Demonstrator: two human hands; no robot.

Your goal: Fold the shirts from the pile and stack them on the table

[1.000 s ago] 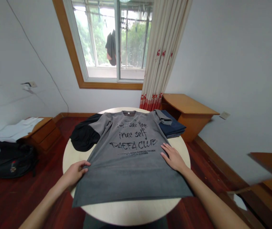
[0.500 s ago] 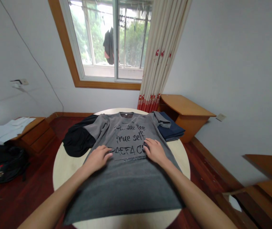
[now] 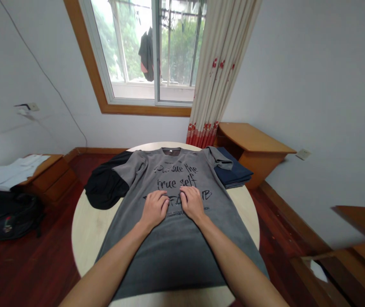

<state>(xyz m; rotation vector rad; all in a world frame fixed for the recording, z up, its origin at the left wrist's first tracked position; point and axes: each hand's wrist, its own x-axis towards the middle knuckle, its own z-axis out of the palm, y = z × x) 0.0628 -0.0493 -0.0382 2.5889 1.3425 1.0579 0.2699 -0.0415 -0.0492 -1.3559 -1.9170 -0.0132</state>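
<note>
A grey T-shirt [image 3: 169,256] with black lettering lies spread over the round table [image 3: 85,230], its collar at the far side and its hem near me. My left hand [image 3: 155,208] rests on the printed chest, palm down, fingers lightly bent and holding nothing. Close beside it, my right hand [image 3: 192,203] lies on the same print with its fingers stretched out. Both hands cover part of the lower lettering. The shirt's right sleeve overlaps a folded navy stack [image 3: 233,170], and its left sleeve meets a black garment heap [image 3: 105,183].
Behind the table stand a wooden desk [image 3: 256,138] and a long curtain [image 3: 214,85] beside the window [image 3: 137,55]. On the left are a low cabinet [image 3: 61,177] with papers [image 3: 16,168] and a black bag [image 3: 10,217]. Wooden furniture [image 3: 358,264] is at the lower right.
Both my hands have slid inward across the shirt, from its sides to near each other at the middle of the print. The view has shifted slightly.
</note>
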